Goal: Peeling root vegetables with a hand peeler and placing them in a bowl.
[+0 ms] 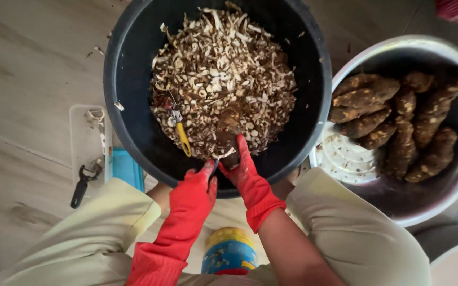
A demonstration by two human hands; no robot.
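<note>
Both my hands wear red rubber gloves and work over the near rim of a big black basin (128, 79) heaped with brown and white peelings (223, 69). My right hand (245, 172) grips the near end of a brown, unpeeled tuber (228, 127) that points away from me over the peelings. Close beside it, my left hand (197, 193) is closed on a small dark blade (214, 167) whose tip meets the tuber's near end, where a pale strip curls off.
A yellow-handled peeler (182, 136) lies among the peelings. On the right, a metal bowl (345, 159) holds several unpeeled tubers (398, 122). To the left sit a clear tray (80, 137), a black tool (82, 185) and a blue object (127, 168). Between my knees stands a blue and yellow container (229, 251).
</note>
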